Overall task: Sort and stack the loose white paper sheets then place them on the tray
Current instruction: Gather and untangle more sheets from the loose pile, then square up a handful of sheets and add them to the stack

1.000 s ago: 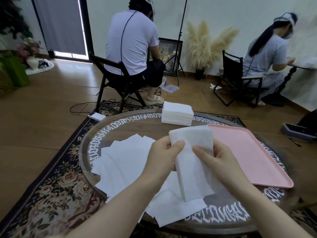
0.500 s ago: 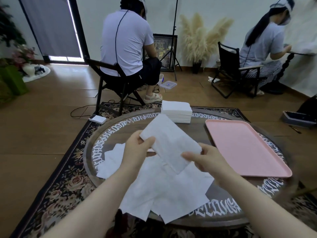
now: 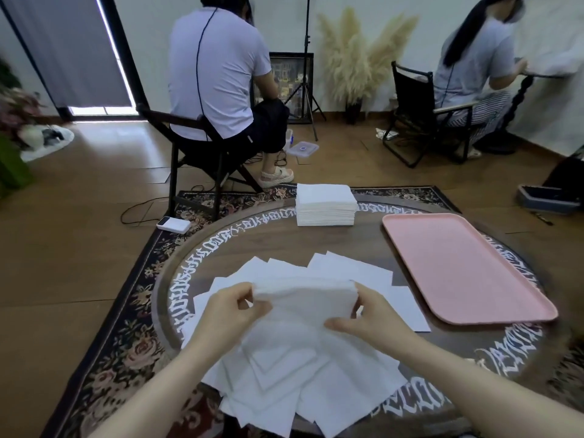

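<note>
A small bundle of white paper sheets (image 3: 303,298) is held flat above the table between both hands. My left hand (image 3: 230,314) pinches its left edge and my right hand (image 3: 363,314) grips its right edge. Beneath them several loose white sheets (image 3: 294,387) lie scattered and overlapping on the round table (image 3: 436,352). A neat stack of white sheets (image 3: 325,205) stands at the table's far edge. The pink tray (image 3: 458,267) lies on the right side of the table with nothing on it.
Two people sit on folding chairs (image 3: 202,147) beyond the table with their backs turned. A white power bank (image 3: 173,225) lies on the patterned rug at the left. A tripod and dried grass stand by the far wall.
The bundle has turned from tilted to lying level between my hands and sits lower over the loose sheets. My view has tipped down toward the table.
</note>
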